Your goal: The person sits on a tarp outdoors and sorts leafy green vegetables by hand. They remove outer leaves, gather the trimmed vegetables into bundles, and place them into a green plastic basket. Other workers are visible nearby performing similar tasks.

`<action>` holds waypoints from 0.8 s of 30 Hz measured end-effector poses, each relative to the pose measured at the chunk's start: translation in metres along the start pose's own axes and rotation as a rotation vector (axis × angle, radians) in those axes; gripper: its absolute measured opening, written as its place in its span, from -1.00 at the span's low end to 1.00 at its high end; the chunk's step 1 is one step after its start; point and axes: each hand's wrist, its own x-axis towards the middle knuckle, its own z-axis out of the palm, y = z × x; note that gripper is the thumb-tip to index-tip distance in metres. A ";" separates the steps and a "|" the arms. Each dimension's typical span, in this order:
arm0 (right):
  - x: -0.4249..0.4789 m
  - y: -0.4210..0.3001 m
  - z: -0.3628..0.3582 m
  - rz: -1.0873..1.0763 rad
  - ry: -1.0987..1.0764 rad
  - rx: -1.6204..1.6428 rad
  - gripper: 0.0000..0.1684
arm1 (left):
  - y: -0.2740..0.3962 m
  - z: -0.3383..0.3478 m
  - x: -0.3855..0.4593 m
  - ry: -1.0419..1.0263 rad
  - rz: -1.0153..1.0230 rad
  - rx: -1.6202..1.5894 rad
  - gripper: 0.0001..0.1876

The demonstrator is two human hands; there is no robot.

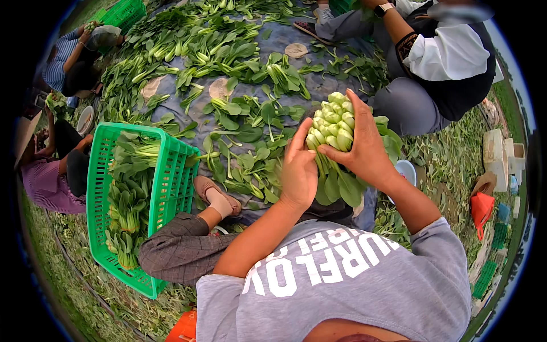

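Observation:
A bunch of green bok choy [335, 119] is held up before my chest, pale stem bases upward and leaves hanging below. My right hand [367, 143] grips it from the right, thumb across the front and fingers spread up the far side. Against its left side rests my left hand [299, 171], fingers straight and the outer edge slightly blurred. Beyond both hands, loose bok choy [245, 113] lies scattered on a blue-grey ground sheet [277, 38]. At my left knee a green plastic crate [158, 188] contains bok choy bunches [130, 205], some tied with orange bands.
A person in a dark vest [461, 64] sits close at the right. Two more people [64, 64] sit at the far left. A light-blue basin [406, 171] stands by my right forearm. An orange object [183, 327] lies behind my left side; foam boxes [495, 154] stand far right.

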 end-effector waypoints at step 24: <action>0.030 0.014 -0.032 -0.171 -0.252 0.086 0.10 | 0.015 -0.013 0.018 -0.179 -0.233 0.393 -0.10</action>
